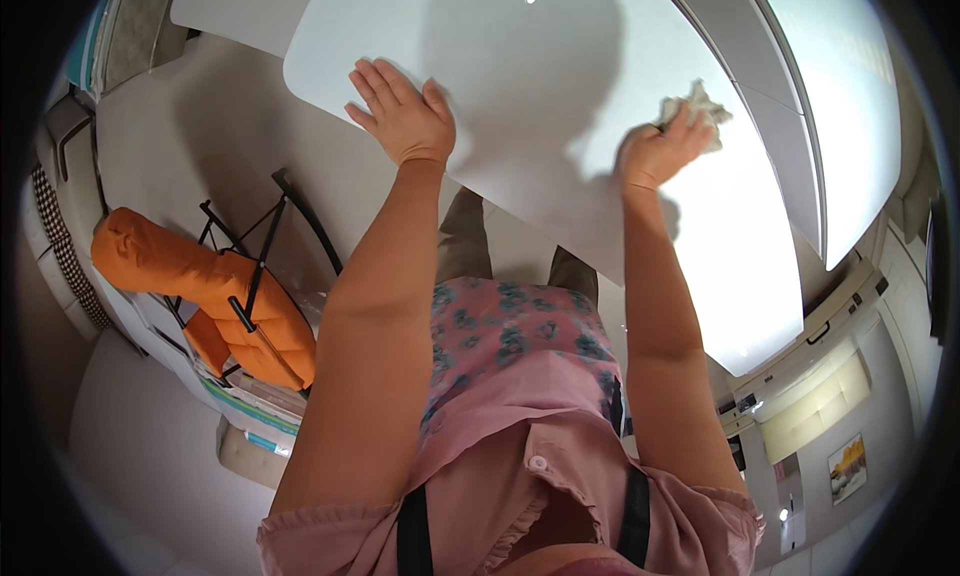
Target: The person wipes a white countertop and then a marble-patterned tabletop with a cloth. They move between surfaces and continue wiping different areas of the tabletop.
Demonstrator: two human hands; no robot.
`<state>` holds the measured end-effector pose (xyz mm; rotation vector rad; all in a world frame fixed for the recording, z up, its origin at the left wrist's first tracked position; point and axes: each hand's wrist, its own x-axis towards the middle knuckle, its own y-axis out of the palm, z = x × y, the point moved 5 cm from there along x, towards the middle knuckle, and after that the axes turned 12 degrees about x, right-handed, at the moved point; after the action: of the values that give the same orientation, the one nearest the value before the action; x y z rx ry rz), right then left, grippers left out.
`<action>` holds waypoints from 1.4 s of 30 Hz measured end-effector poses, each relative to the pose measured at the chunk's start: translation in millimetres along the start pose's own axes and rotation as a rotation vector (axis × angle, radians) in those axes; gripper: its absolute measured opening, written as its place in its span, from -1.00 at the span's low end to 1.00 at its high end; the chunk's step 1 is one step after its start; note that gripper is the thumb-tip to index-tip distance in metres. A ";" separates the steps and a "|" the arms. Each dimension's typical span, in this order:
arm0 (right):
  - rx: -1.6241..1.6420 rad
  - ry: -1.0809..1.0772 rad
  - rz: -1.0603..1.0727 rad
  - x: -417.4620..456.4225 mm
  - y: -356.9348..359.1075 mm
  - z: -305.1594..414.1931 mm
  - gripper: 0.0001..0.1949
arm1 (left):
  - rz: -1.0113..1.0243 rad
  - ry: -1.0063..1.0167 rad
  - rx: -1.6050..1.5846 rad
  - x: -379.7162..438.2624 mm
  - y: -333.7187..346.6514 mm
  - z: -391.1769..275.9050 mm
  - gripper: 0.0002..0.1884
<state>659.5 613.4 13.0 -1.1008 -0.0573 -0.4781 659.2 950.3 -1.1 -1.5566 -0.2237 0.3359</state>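
A large white glossy panel (517,110) with rounded corners spans the view in front of me, and the shadow of my head falls on it. My left hand (409,118) lies against it near its left edge, palm down, fingers spread, holding nothing. Toward the right edge, my right hand (667,147) presses a crumpled pale cloth (709,118) to the surface. The cloth sticks out beyond my fingertips; its part under the hand is hidden.
On the left, an orange cushioned chair (247,306) with a black metal frame stands near the panel. Another white panel with a dark-edged rim (847,110) is at the right. A framed picture (847,469) hangs at the lower right.
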 end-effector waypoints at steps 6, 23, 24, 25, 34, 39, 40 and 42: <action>0.135 -0.113 0.097 9.8 42.3 75.9 -0.46 | 0.005 -0.007 -0.002 -0.4 -1.9 -1.2 -0.21; 0.318 -0.434 0.587 -58.6 18.6 104.7 -0.56 | -0.035 0.017 0.073 0.6 0.6 1.4 -0.24; 0.311 -0.400 0.583 -56.7 11.0 89.7 -0.57 | -0.031 0.016 0.068 0.9 -0.1 0.5 -0.24; 0.304 -0.367 0.524 -54.2 1.8 72.9 -0.57 | -0.028 0.014 0.060 1.9 -0.7 -0.6 -0.24; 0.018 -0.221 0.338 -83.7 -80.0 -64.1 -0.55 | -0.003 -0.007 0.097 3.1 -0.9 1.3 -0.25; -0.079 -0.017 0.310 -125.5 -124.4 -119.8 -0.45 | -0.036 0.018 0.095 2.6 0.6 1.8 -0.24; -0.085 0.017 0.269 -132.4 -130.1 -124.4 -0.43 | -0.037 0.019 0.097 2.5 0.4 1.7 -0.23; -0.071 0.101 0.209 -142.5 -132.9 -125.6 -0.41 | -0.040 0.018 0.087 1.5 -1.1 0.7 -0.23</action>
<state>455.0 505.3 27.4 -1.1364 0.1632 -0.3492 660.5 951.6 -0.1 -1.4666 -0.2226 0.2968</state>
